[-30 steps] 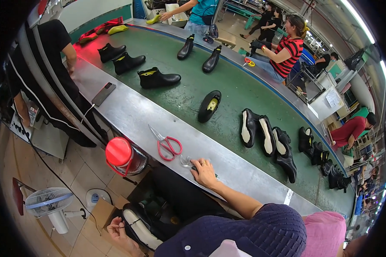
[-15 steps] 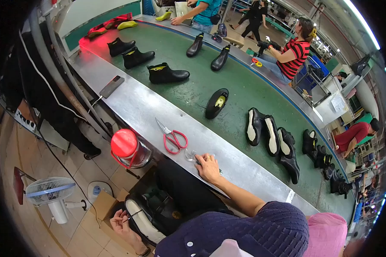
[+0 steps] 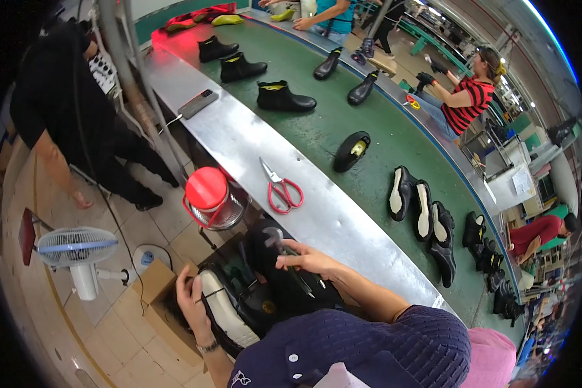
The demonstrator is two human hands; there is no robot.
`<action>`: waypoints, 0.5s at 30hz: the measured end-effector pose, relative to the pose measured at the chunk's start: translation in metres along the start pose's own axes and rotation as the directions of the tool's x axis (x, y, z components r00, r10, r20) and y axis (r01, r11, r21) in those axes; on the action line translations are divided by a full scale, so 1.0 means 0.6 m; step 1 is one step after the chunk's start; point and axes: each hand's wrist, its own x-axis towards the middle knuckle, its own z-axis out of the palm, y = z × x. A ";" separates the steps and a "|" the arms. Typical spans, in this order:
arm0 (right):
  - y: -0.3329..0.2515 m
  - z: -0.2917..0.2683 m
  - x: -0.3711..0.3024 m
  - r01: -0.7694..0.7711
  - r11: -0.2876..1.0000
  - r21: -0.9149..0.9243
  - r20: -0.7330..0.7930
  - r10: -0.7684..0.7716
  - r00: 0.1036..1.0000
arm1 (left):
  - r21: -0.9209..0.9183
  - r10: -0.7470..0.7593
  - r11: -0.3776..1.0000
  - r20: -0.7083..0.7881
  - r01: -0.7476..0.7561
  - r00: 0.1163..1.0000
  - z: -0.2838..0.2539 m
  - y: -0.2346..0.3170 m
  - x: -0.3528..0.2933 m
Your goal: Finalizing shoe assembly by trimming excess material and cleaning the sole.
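My left hand (image 3: 191,299) grips a black shoe with a white sole (image 3: 229,317), which rests on my lap below the bench edge. My right hand (image 3: 307,258) hovers just above the shoe and is closed on a slim dark-handled tool with a grey metal head (image 3: 273,237). Red-handled scissors (image 3: 281,189) lie on the steel bench top (image 3: 252,142), a little beyond my right hand.
A red-lidded jar (image 3: 208,194) hangs in a wire holder on the bench edge. A phone (image 3: 198,103) lies on the bench. Black boots and soles ride the green belt (image 3: 343,110). A fan (image 3: 76,249), a cardboard box (image 3: 158,291) and a person in black (image 3: 64,110) are at left.
My right hand has left the bench top near the scissors and come down over the shoe on my lap, now with the tool in it. My left hand stays on the shoe.
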 end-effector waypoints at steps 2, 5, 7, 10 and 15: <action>-0.018 0.048 -0.011 0.087 0.980 -0.177 0.188 -0.054 0.981 | 0.080 0.006 0.997 0.127 -0.016 0.992 -0.005 -0.013 0.023; -0.028 0.091 -0.009 0.056 0.974 -0.218 0.376 0.031 0.926 | 0.188 0.050 0.979 0.160 -0.080 0.986 0.019 0.007 0.019; -0.026 0.112 -0.006 0.055 0.986 -0.155 0.476 0.025 0.879 | 0.163 0.037 0.985 0.133 -0.059 0.990 0.016 -0.001 0.016; -0.017 0.133 0.005 0.050 0.971 -0.233 0.514 0.079 0.854 | 0.151 -0.007 0.988 0.118 -0.011 0.993 0.019 0.000 0.008; -0.025 0.157 0.012 -0.009 0.962 -0.274 0.488 0.147 0.860 | 0.103 -0.020 0.995 0.105 0.009 0.994 0.012 -0.010 0.003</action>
